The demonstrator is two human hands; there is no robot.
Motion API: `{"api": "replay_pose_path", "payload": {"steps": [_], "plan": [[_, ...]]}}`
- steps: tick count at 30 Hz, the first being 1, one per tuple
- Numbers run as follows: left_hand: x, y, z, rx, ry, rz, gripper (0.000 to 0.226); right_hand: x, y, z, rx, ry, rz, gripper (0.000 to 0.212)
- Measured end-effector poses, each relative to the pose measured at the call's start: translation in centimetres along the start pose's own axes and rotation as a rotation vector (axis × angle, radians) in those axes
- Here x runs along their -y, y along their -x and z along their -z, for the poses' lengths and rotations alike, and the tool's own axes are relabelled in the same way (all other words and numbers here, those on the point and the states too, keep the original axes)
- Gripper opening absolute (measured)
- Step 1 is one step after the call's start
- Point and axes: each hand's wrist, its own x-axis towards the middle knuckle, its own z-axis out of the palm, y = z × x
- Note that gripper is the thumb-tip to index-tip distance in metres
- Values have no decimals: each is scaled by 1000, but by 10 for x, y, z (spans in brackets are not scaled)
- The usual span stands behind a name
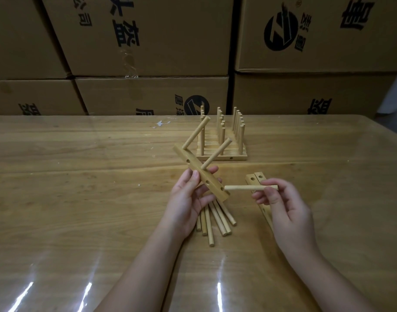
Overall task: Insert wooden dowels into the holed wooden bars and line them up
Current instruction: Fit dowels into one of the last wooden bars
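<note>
**Third dowel lined up at the bar's near end**

Head view: The left hand [186,199] grips a holed bar [193,164] tilted in the air, with the thumb across its front face and the other fingers curled behind. Two seated dowels [196,134] stick up and away from the far side of those fingers. Open holes show on the front face, one beyond the thumb and two on its near side.

The right hand [281,206] pinches a single dowel [242,188] between thumb and fingertips [268,183]. It lies level, and its free end is just beside the bar's lowest hole but not in it.

The step in hand looks like the third insertion. The next move calls for squaring the dowel's axis to the hole and pressing it home while the left fingers brace the bar against the push.

The pinch sits near the dowel's far end, so the tip may wander and catch the hole's rim.

Loose dowels [217,218] fan out under the left palm, and spare bars [256,177] lie beneath the right fingers. The finished row [215,158] stands beyond both hands, close behind the raised bar. That side is the tight one, while the table [80,176] left of the left fingers offers the open room.
</note>
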Motion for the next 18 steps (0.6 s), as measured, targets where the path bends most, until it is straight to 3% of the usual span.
{"api": "replay_pose_path", "payload": {"steps": [11,18], "plan": [[3,2,0,45,-127,-8,35,-5,0,2,63,103,41,17],[1,5,-3,83,-154,0,27,-6,-1,2,71,145,85,14]]}}
